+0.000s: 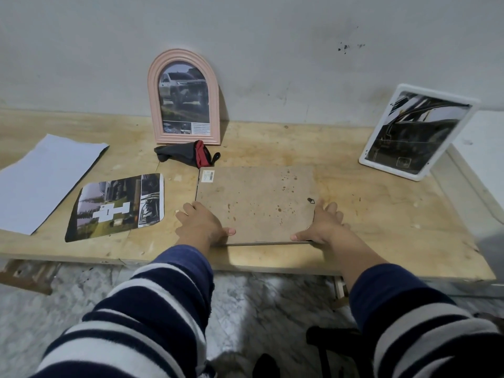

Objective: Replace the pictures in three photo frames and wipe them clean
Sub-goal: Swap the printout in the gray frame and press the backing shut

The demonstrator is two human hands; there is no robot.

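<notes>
Two hands grip a face-down rectangular photo frame with a brown fibreboard back [256, 203], lying flat on the pale plywood table [381, 214], its long axis running left to right. The left hand [203, 223] clasps the near left corner, the right hand [323, 225] the near right corner, fingers curled round the edges. A loose rounded-corner photo print [117, 205] lies just left, nearer the left hand.
</notes>
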